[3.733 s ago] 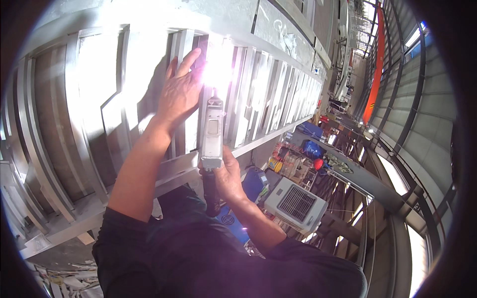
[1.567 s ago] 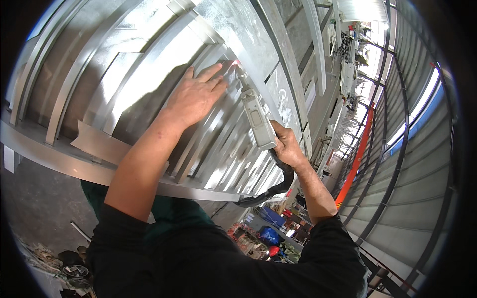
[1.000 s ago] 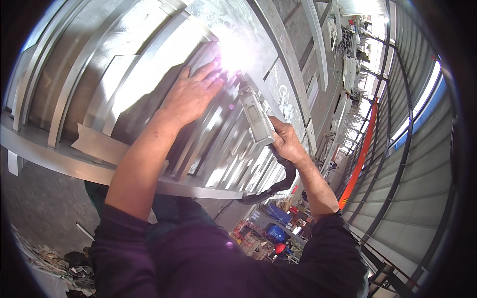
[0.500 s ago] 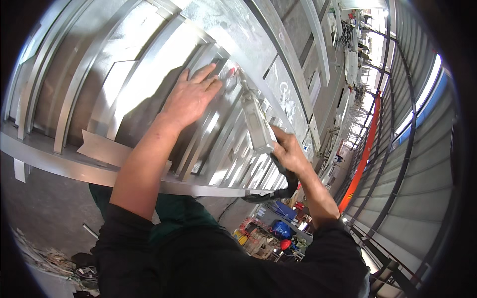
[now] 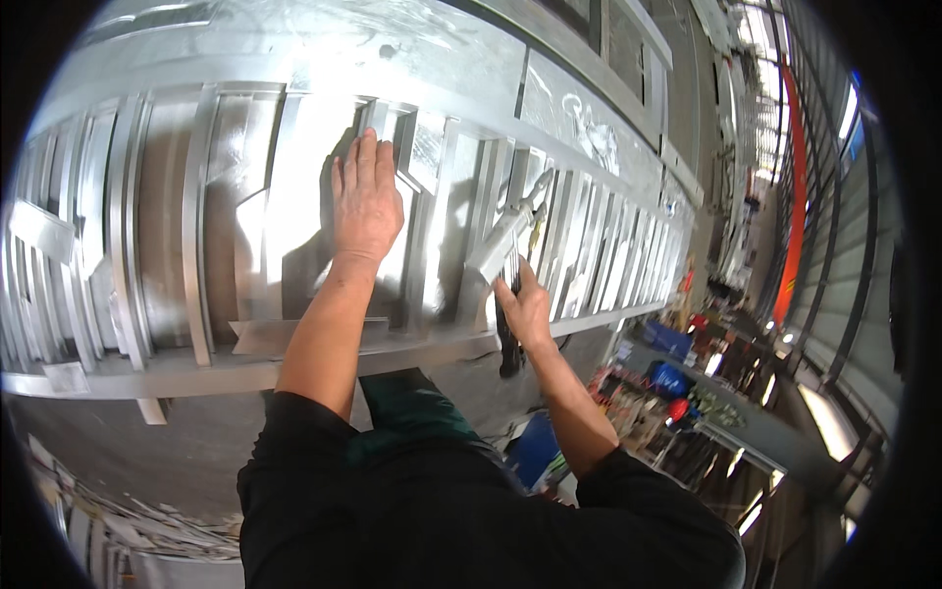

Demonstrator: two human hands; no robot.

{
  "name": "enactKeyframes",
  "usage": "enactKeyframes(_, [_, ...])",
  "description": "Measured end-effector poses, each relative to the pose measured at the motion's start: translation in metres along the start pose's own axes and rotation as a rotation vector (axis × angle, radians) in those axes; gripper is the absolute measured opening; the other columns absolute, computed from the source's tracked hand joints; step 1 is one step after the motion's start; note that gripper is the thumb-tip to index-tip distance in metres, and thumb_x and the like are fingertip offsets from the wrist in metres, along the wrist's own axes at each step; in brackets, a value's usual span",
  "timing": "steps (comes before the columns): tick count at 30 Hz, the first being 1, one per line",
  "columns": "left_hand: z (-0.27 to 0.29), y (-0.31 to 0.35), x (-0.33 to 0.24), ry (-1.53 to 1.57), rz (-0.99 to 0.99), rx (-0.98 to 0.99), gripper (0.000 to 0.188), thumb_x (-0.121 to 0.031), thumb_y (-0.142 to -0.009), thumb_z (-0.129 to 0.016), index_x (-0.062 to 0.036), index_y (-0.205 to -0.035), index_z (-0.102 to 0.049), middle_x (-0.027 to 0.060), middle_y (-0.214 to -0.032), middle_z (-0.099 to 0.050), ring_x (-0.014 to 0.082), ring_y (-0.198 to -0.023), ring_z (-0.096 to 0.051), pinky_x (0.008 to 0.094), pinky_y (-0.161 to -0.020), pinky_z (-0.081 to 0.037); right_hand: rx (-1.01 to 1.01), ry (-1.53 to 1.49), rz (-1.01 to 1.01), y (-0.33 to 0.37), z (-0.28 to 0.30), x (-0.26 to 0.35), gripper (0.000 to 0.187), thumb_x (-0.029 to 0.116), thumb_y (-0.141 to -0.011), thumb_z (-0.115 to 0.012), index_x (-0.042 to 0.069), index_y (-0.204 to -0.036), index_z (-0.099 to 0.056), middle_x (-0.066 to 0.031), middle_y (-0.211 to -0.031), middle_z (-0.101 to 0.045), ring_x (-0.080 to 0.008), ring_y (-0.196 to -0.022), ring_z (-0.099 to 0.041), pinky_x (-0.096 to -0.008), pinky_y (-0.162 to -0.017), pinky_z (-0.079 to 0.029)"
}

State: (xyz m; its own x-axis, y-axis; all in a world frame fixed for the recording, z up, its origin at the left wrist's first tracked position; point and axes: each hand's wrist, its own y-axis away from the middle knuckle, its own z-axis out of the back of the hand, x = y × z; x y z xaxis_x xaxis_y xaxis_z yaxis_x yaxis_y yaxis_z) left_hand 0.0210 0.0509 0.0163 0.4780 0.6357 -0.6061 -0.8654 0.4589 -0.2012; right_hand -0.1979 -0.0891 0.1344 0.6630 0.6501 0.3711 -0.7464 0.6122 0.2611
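A metal frame with long rails and many upright slats lies across a metal-topped bench. My left hand rests flat over the slats near the middle of the frame, fingers stretched toward the far rail and holding nothing. My right hand is wrapped round the dark handle of a welding gun. Its pale boxy body ends in a narrow nozzle, tilted away from me over the slats to the right of my left hand. Whether the nozzle tip touches a slat, I cannot tell.
A flat strip with a notched end lies by the near rail. Long metal profiles lie beyond the bench. Tools and a blue container stand on the right. Scrap strips lie on the floor at lower left.
My view has turned, so the frame appears more level. The gun has swung away from the corner by my left hand, and its red light spot no longer shows. My left hand's fingers lie straighter.
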Motion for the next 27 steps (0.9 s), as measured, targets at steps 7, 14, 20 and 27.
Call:
enactKeyframes(7, [0.002, -0.002, 0.002, 0.018, -0.048, 0.041, 0.042, -0.004, -0.088, -0.055, 0.0043, -0.129, -0.054, 0.0213, -0.147, -0.038, 0.0388, -0.128, -0.046, 0.0478, -0.107, -0.041, -0.124, 0.057, -0.093, -0.02, -0.041, -0.008, 0.061, 0.029, -0.086, -0.074, -0.011, -0.128, -0.054, -0.0317, -0.106, -0.066, -0.046, -0.097, -0.065, -0.046, -0.085, -0.053])
enactKeyframes(14, [0.004, -0.004, 0.002, 0.0, -0.051, 0.176, 0.041, -0.003, -0.086, -0.056, 0.0056, -0.126, -0.055, 0.0258, -0.153, -0.025, 0.0431, -0.129, -0.042, 0.0501, -0.107, -0.039, -0.243, 0.089, -0.179, -0.008, -0.045, 0.005, 0.057, 0.023, -0.074, -0.083, 0.001, -0.122, -0.061, -0.0209, -0.1, -0.067, -0.0381, -0.089, -0.066, -0.0446, -0.081, -0.053])
enactKeyframes(20, [-0.004, -0.003, 0.005, -0.075, -0.087, 0.167, 0.027, -0.002, -0.083, -0.058, 0.0027, -0.109, -0.06, 0.0273, -0.154, -0.022, 0.0457, -0.128, -0.042, 0.0514, -0.104, -0.042, -0.337, 0.111, -0.164, -0.006, -0.033, 0.031, 0.041, 0.012, -0.076, -0.078, 0.002, -0.113, -0.064, -0.0186, -0.097, -0.066, -0.0373, -0.093, -0.064, -0.044, -0.081, -0.052])
enactKeyframes(27, [-0.005, -0.002, 0.006, -0.188, -0.09, 0.228, 0.034, -0.011, -0.079, -0.063, 0.0015, -0.11, -0.061, 0.0288, -0.157, -0.022, 0.0469, -0.127, -0.042, 0.0545, -0.097, -0.042, -0.31, -0.308, 0.097, -0.089, -0.033, 0.11, 0.035, 0.009, -0.082, -0.073, 0.0, -0.114, -0.064, -0.0185, -0.103, -0.066, -0.0354, -0.092, -0.066, -0.041, -0.08, -0.053])
